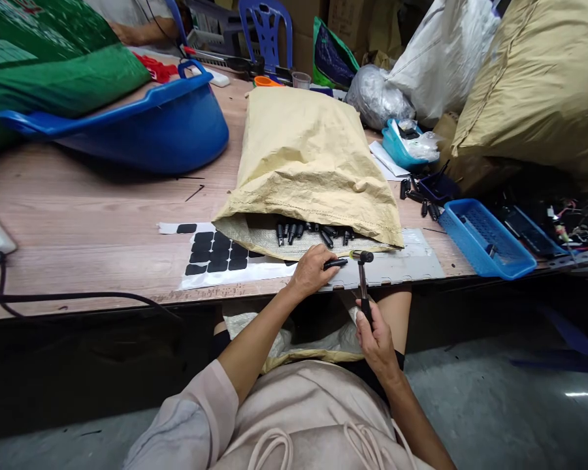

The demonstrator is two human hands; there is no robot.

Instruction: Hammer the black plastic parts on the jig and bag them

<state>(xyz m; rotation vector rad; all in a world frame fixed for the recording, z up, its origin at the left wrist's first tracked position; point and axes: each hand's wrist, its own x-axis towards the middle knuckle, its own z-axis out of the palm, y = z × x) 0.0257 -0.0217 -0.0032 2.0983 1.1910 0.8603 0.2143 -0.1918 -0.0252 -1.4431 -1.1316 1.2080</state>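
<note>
A small black cylindrical part [336, 264] lies in the grip of my left hand [311, 271], low over the grey board [411, 264] at the table's front edge. My right hand [375, 334] is wrapped round the black handle of a small hammer [362, 277]. Its head is just right of the black part's tip. Behind my left hand, a tan woven sack [308, 156] lies with its mouth facing me, and several similar black parts [298, 230] rest in the opening. A white sheet with black rounded stickers [219, 251] is left of the hands.
A large blue basin [176, 124] stands at the left. To the right are a blue basket [490, 238], loose black parts [421, 199] and a teal bowl [404, 147]. A black cable [78, 296] crosses the front left edge. Another person's arm [144, 31] shows at the back.
</note>
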